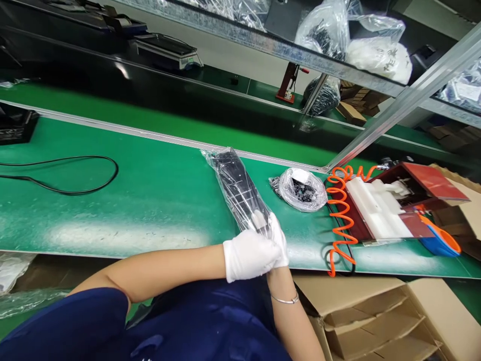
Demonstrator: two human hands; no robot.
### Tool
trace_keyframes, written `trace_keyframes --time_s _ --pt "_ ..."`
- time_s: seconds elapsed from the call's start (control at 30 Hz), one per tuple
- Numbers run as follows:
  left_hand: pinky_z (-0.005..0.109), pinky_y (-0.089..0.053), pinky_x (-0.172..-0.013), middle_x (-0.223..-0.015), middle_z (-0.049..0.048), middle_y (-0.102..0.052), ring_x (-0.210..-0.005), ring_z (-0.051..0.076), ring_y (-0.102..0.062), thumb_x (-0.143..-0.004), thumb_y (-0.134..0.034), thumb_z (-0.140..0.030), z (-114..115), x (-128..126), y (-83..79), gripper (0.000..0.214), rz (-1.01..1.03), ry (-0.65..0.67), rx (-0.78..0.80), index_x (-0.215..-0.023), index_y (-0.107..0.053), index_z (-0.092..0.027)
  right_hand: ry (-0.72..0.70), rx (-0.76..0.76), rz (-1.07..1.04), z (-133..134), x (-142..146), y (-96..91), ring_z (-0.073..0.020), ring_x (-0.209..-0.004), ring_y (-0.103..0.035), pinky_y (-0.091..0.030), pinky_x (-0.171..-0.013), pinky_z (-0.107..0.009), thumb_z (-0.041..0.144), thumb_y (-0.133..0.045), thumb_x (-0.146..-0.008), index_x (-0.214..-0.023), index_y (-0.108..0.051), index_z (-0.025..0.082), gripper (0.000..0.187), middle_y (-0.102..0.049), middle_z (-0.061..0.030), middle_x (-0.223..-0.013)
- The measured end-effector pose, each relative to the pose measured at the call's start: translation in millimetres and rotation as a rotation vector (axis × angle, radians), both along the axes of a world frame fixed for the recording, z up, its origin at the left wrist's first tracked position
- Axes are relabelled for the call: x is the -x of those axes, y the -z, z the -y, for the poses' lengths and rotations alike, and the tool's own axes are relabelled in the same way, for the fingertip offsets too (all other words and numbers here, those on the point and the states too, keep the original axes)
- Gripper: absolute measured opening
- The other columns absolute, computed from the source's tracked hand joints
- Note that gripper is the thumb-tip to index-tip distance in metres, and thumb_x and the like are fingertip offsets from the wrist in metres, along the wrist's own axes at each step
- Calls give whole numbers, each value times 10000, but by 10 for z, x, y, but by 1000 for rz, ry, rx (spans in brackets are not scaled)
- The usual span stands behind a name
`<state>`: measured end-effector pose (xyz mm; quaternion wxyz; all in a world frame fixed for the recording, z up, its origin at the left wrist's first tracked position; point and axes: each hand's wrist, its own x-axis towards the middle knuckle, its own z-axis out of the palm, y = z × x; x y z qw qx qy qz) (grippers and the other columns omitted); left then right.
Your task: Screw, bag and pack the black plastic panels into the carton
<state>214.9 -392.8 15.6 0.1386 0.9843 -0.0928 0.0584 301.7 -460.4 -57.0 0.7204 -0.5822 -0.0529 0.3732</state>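
A long black part in a clear plastic bag [238,185] slants across the green bench in front of me. White gloves cover both hands. My left hand [250,255] is closed at the bag's near end, its fingers bunched against my other hand. My right hand [278,243] grips that same end from the right, with a thumb lying over the plastic. The gloves overlap, so the bag's near edge is hidden. To the right lies a round clear bag of small black pieces [303,190], apart from both hands.
A coiled orange air hose [340,215] hangs beside a red fixture with white blocks [379,210]. An orange-and-blue scoop-like container [441,238] stands right of it. Below the bench edge is an open cardboard box [372,316]. A black cable [90,192] loops at left.
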Motion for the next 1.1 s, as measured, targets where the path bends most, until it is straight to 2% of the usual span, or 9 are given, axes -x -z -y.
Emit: trace_keyframes --time_s 0.2,0.37,0.53,0.67,0.83,0.9,0.97,1.03,1.1 --pt "337 -433 -499 -663 74 -704 -619 241 -688 -923 -538 -246 1 109 102 254 -34 53 -66 -753 -713 -173 -50 125 113 536 -173 -129 -257 -1033 -702 -593 -925 -419 556 -776 -716 -1121 -705 223 529 -740 -83 -1139" --pt "323 -455 -521 -595 62 -671 -560 219 -649 -865 -607 -206 119 221 340 149 1 106 -64 -758 -708 -181 -21 390 377 1047 -160 -164 -294 -908 -688 -551 -935 -520 625 -680 -795 -826 -763 195 439 -756 -126 -919" --pt "312 -444 -521 -686 74 -713 -590 233 -682 -864 -578 -149 -64 92 374 128 -49 -8 -58 -829 -700 -167 -75 408 504 906 -71 -129 -241 -751 -662 -581 -825 -475 643 -556 -883 -792 -728 218 467 -733 -91 -823" --pt "312 -376 -461 -572 47 -658 -496 228 -633 -849 -585 -139 -97 100 365 108 -124 -88 -63 -866 -688 -163 -99 448 576 778 -147 -152 -219 -773 -652 -559 -842 -434 644 -550 -884 -756 -681 211 470 -709 -62 -792" --pt "313 -346 -454 -516 8 -634 -422 178 -548 -864 -642 -247 82 446 280 83 -85 77 37 -822 -696 -201 -14 583 439 1227 -368 -284 -142 -519 -518 -439 -523 -289 609 -693 -748 -879 -700 172 456 -623 -8 -619" --pt "296 -339 -462 -545 -35 -658 -436 153 -548 -864 -662 -238 -10 499 123 53 -104 135 124 -828 -700 -241 165 580 401 1456 -459 -372 -111 -449 -417 -330 -444 -256 573 -702 -737 -1022 -703 155 506 -551 25 -554" --pt "281 -385 -523 -668 -46 -714 -561 144 -623 -899 -597 -196 -252 412 -58 144 -59 101 160 -820 -703 -252 394 500 457 1562 -512 -466 -109 -466 -422 -332 -454 -254 539 -692 -748 -1077 -690 148 511 -545 23 -577" --pt "274 -432 -591 -796 -4 -745 -694 153 -669 -953 -486 -220 -566 201 -168 256 77 -22 123 -831 -710 -218 520 409 549 1483 -507 -534 -138 -595 -553 -458 -570 -285 523 -684 -767 -1087 -680 157 486 -640 -31 -737" --pt "294 -504 -749 -953 46 -757 -856 181 -690 -977 -439 -252 -819 -42 -147 286 213 -230 113 -979 -718 -189 462 372 619 1249 -451 -545 -197 -898 -663 -536 -828 -361 534 -675 -789 -1135 -667 175 499 -702 -100 -1045"
